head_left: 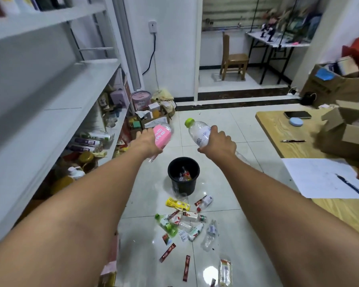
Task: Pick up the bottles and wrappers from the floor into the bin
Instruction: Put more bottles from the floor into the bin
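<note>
Above the black bin [183, 179] on the floor [243, 129], my left hand [147, 141] grips a pink-labelled bottle [163, 137] and my right hand [218, 144] grips a green-capped clear bottle [199, 131], both held out ready, I judge, for dropping in, while more bottles and wrappers [184, 222] lie nearer me.

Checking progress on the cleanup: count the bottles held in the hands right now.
2. The left hand grips a pink-labelled bottle; the right hand grips a clear green-capped bottle. No other bottle shows in either hand.
</note>
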Motion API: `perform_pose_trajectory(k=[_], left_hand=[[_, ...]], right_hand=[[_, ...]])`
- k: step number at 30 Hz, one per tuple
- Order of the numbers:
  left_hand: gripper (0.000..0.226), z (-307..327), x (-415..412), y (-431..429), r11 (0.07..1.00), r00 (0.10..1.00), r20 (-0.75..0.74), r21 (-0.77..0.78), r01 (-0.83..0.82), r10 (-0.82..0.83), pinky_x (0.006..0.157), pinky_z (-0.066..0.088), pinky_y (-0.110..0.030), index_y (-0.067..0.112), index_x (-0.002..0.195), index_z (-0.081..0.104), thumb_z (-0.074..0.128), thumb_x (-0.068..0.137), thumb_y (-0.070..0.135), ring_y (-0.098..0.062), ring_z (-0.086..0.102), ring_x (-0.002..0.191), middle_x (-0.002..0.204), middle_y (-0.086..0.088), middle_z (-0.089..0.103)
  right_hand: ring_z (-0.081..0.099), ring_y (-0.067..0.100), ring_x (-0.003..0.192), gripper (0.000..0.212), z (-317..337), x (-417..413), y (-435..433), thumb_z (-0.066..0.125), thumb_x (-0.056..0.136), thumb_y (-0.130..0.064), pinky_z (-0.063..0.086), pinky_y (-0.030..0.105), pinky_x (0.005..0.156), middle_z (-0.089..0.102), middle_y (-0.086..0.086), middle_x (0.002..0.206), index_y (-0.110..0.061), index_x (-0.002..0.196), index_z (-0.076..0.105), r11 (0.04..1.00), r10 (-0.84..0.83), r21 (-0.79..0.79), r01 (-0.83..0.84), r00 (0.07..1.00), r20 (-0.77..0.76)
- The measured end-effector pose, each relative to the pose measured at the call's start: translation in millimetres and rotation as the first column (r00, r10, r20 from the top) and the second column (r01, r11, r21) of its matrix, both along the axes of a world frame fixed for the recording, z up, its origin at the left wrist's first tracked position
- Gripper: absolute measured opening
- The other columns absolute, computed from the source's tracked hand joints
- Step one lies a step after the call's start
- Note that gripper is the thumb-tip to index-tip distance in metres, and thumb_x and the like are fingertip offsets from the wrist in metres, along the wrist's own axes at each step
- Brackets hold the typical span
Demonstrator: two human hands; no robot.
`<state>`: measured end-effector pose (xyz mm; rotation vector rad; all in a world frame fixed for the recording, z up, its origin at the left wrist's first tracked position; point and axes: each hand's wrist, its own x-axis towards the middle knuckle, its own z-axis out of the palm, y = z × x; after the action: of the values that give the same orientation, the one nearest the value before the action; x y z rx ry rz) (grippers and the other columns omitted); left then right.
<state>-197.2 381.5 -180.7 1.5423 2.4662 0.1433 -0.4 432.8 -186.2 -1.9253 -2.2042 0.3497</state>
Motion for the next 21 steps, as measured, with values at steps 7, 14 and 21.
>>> perform_pose_trajectory(k=[7, 14, 21], left_hand=[[0.083, -2.6, -59.1, 66.7, 0.999, 0.999, 0.003, -0.018, 0.040, -0.040, 0.099, 0.042, -0.045, 0.011, 0.141, 0.029, 0.075, 0.076, 0.034, -0.029, 0.039, 0.122, 0.134, -0.011, 0.043], [0.079, -23.3, -79.5, 119.7, 0.996, 0.997, 0.007, -0.048, 0.081, -0.081, 0.099, 0.041, -0.045, 0.010, 0.139, 0.029, 0.073, 0.077, 0.030, -0.030, 0.037, 0.125, 0.134, -0.012, 0.043], [0.078, -44.8, -104.7, 172.7, 0.994, 0.997, 0.013, -0.083, 0.075, -0.074, 0.096, 0.040, -0.041, 0.009, 0.137, 0.031, 0.074, 0.076, 0.028, -0.030, 0.039, 0.122, 0.133, -0.014, 0.044]], right_hand=[[0.051, 0.029, 0.115, 0.074, -5.1, -57.1, 52.9, 0.073, 0.076, -0.047, 0.042, 0.037, 0.088, 0.052, 0.009, 0.124, -0.017, 0.132, 0.034, 0.999, -0.043, 0.011, 0.043, 0.998, -0.034], [0.051, 0.029, 0.114, 0.077, -19.4, -74.9, 99.2, 0.074, 0.075, -0.048, 0.041, 0.036, 0.085, 0.051, 0.008, 0.124, -0.017, 0.134, 0.034, 0.994, -0.106, -0.001, 0.106, 0.993, -0.042], [0.051, 0.030, 0.114, 0.072, -46.5, -100.9, 155.5, 0.069, 0.076, -0.047, 0.040, 0.037, 0.086, 0.051, 0.008, 0.123, -0.017, 0.131, 0.036, 0.994, -0.093, -0.055, 0.091, 0.994, -0.054]])
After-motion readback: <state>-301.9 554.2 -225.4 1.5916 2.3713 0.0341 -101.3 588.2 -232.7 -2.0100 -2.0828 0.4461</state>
